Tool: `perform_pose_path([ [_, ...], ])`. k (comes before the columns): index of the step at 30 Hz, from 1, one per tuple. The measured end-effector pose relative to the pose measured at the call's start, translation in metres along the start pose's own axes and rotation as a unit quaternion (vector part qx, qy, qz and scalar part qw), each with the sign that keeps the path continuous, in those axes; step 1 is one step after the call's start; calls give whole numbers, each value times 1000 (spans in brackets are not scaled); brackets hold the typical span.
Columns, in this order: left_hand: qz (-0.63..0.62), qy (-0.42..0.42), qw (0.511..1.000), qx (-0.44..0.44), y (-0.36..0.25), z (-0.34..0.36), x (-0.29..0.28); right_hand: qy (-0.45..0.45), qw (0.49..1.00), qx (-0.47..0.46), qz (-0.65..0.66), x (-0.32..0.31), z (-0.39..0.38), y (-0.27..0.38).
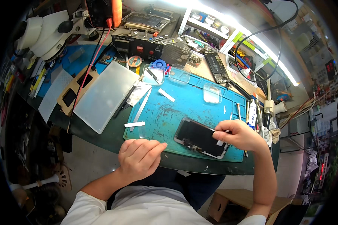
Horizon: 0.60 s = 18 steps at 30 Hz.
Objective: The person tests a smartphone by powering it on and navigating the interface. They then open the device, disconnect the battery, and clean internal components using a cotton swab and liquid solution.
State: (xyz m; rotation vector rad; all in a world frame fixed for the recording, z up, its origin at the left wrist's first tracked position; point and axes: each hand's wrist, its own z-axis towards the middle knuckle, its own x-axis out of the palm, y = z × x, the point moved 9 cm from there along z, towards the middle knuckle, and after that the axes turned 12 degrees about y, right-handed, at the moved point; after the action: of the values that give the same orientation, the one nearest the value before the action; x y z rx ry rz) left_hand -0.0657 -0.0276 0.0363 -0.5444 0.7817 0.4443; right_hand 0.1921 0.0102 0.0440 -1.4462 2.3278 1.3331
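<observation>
On the blue work mat [165,120] lies a phone screen assembly [193,135], dark-faced with a pale metallic rim and small parts along its near-left edge. My right hand [236,135] is over its right end, thumb and fingers pinched together. A small pale bit shows between those fingers, too small to name, and a white patch [219,143] lies just below them on the panel. At the mat's front edge, to the left of the screen assembly, my left hand [140,157] is closed with its fingers curled. Whatever may be inside it is hidden.
White strips [134,124] and clear plastic boxes [212,93] lie on the mat. A frosted panel [107,95] is at left, beside a microscope [47,33]. A glue tube [252,114] and tools stand along the right edge. An opened phone [216,66] lies behind.
</observation>
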Motion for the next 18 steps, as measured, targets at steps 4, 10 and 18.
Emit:
perform_pose_path([
  [4, -9, 6, 1000, -5, 0, 0, -1, -83, 935, -25, 344, 6, -25, -35],
  [10, -12, 6, 1000, -4, 0, 0, 0, -72, 877, -74, 469, 33, -12, -25],
  [18, -48, 12, 999, -5, 2, -2, -5, -98, 950, 23, 296, 36, 13, -6],
])
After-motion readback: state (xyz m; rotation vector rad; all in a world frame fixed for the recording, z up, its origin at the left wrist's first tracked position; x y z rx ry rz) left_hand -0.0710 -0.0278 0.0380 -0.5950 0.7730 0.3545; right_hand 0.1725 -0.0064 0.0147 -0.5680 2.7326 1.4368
